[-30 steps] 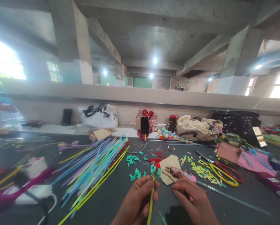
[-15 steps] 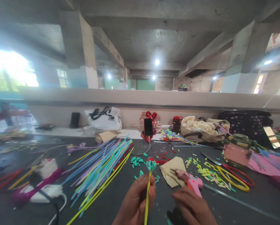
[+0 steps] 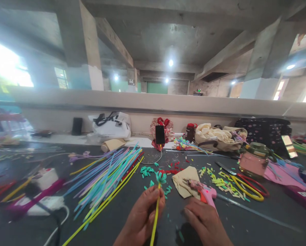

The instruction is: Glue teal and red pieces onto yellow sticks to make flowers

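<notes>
In my left hand (image 3: 145,209) a yellow pipe cleaner (image 3: 155,218) stands upright, pinched between thumb and fingers just below its top. A small teal-and-red tuft (image 3: 161,176) caps it. My right hand (image 3: 205,220) is curled over the handle of a pink glue gun (image 3: 207,194), covering its lower end; the fingertips are partly hidden. The gun's nozzle rests on a folded beige cloth (image 3: 185,186). Short teal pieces (image 3: 147,171) and red pieces (image 3: 175,168) lie beyond my left hand.
Long coloured pipe cleaners (image 3: 112,181) spread out at left, beside a power strip (image 3: 45,205). To the right lie cut yellow pieces (image 3: 224,184), scissors (image 3: 247,186) and a clear glue stick (image 3: 255,212). A jar (image 3: 254,160), a phone (image 3: 160,135) and bags (image 3: 112,126) stand farther back.
The whole view has shifted slightly. The tuft has turned and shows more red on its near side. My right hand stays at the glue gun, which still rests on the cloth.
</notes>
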Demonstrator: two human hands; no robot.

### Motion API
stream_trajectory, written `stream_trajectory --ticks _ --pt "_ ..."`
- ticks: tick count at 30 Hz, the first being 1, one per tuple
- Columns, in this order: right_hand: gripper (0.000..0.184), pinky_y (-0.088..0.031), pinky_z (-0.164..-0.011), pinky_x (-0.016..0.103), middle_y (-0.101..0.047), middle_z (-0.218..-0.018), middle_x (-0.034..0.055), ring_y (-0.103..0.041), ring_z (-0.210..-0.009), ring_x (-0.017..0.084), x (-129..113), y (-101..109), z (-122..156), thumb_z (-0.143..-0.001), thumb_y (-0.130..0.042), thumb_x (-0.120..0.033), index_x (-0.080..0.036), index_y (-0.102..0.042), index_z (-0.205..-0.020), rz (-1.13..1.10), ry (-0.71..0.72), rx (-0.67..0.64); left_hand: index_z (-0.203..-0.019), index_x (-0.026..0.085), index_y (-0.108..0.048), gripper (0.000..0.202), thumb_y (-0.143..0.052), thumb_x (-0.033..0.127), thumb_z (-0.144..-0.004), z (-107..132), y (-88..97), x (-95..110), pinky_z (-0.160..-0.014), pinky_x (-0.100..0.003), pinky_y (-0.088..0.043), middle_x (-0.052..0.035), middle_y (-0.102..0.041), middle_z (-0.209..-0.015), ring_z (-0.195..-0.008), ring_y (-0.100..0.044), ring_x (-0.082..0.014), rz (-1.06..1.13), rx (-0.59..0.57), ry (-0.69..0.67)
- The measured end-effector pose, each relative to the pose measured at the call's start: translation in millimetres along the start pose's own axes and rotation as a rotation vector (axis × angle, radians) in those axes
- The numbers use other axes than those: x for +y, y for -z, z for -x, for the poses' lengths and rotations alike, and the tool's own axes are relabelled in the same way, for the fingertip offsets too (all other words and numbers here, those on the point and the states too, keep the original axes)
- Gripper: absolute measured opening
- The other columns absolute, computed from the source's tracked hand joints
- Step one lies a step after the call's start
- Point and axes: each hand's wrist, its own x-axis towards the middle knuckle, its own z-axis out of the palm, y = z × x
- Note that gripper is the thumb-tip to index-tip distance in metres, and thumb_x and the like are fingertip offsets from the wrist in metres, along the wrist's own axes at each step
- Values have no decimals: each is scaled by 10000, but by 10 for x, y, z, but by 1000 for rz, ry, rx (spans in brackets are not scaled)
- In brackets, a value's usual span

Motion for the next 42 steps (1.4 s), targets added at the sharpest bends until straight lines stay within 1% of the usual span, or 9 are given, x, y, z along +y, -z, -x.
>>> stream_trajectory --ticks 3,13,19,21,25,30,34,38,42 --pt "381 -331 -470 182 -466 -516 -25 -470 -475 75 22 22 69 -865 -324 -294 -175 -423 -517 93 -15 1 -600 117 -545 210 -735 166 -526 -8 53 32 -284 -41 -302 32 -545 -439 -313 -459 -6 -54 -9 11" --pt "434 -338 -451 160 -465 -477 -31 -463 -442 74 91 30 169 -871 -283 -343 -177 -451 -506 96 -139 81 -563 125 -515 227 -713 233 -541 -63 103 18 -262 -66 -208 29 -561 -418 -249 -346 22 -283 84 -27" --pt "211 -429 -594 125 -614 -736 -15 -584 -648 86 353 304 342 -832 -391 -299 -214 -584 -841 111 -157 166 -566 128 -507 178 -640 231 -627 -55 57 -32 -245 -75 -191 10 -616 -494 -233 -358 22 -433 137 -148" --pt "195 -442 -632 120 -639 -794 -14 -604 -720 96 453 413 417 -808 -440 -317 -232 -598 -884 157 -201 172 -575 127 -514 162 -633 223 -631 -63 55 -57 -237 -83 -190 1 -636 -529 -228 -358 21 -451 150 -174" --pt "207 -456 -654 142 -660 -829 -10 -616 -755 117 531 520 505 -779 -476 -374 -242 -622 -845 215 -296 142 -548 131 -516 181 -665 226 -587 -79 92 -64 -230 -105 -209 5 -632 -496 -217 -376 0 -450 142 -146" --pt "260 -437 -720 205 -647 -882 16 -596 -832 146 472 481 487 -806 -412 -403 -232 -602 -854 202 -367 69 -525 120 -544 204 -685 260 -574 -45 162 -25 -244 -101 -206 21 -604 -455 -221 -367 10 -400 164 -107" --pt "329 -432 -651 263 -650 -746 -1 -612 -693 165 380 477 376 -793 -353 -489 -245 -573 -788 259 -601 -18 -534 113 -575 206 -683 283 -582 -24 190 -22 -247 -105 -213 28 -581 -441 -227 -365 8 -406 158 -88" --pt "419 -407 -584 337 -649 -639 40 -618 -665 252 263 474 225 -744 -314 -590 -233 -526 -688 493 -839 -151 -543 122 -575 197 -689 278 -582 -32 196 -31 -255 -96 -213 26 -591 -473 -242 -359 16 -399 155 -93" --pt "431 -388 -581 345 -663 -702 109 -619 -715 290 234 425 112 -734 -315 -574 -208 -540 -696 577 -849 -172 -541 126 -566 219 -691 301 -581 -33 207 -29 -255 -91 -200 62 -511 -393 -238 -317 19 -407 160 -65"
